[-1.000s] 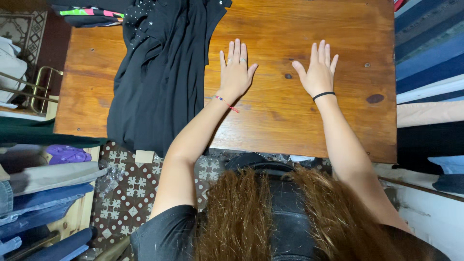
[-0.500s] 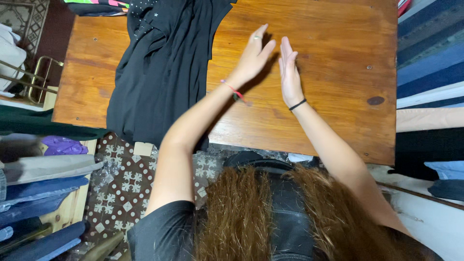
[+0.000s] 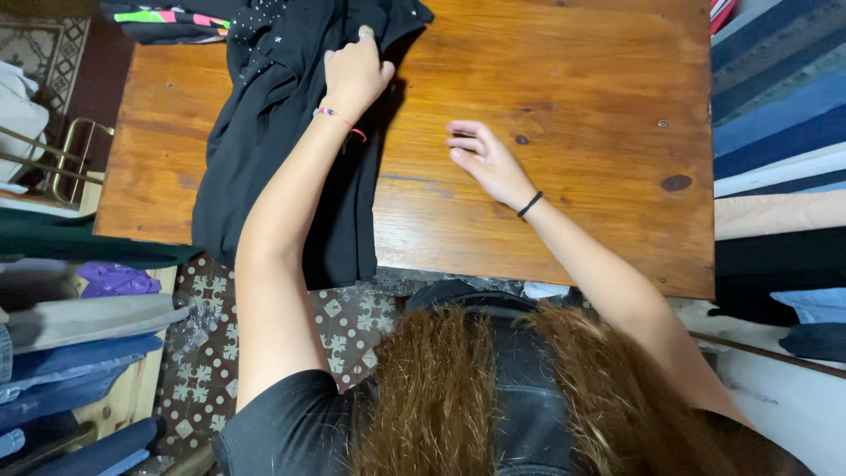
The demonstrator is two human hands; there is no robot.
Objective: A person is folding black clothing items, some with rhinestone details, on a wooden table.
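Head camera view, looking straight down over a person's long reddish-brown hair at a wooden table (image 3: 573,106) with a warm, glossy orange-brown top. A black garment (image 3: 273,150) lies spread over the table's left part, running from the far edge to the near edge, where its lower end hangs over the side. The left hand (image 3: 354,72) reaches forward and rests on the garment's upper part near the far edge, fingers curled down into the cloth and gathering a fold of it; how firmly it holds the fold cannot be told. A thin red and pink string bracelet (image 3: 339,119) circles that wrist. The right hand (image 3: 485,160) is over bare wood near the middle of the table, just beside the garment's right edge but apart from it, fingers loosely spread and slightly bent, holding nothing. A narrow black band (image 3: 530,204) sits on that wrist. At the table's far left corner lies another dark piece of clothing with bright green and pink stripes (image 3: 167,19). Stacks of folded clothes in blues and greys (image 3: 70,353) fill the lower left, and more folded fabric in blue, white and tan (image 3: 775,132) is piled along the right side. A patterned floor (image 3: 207,353) shows below the table's near edge.
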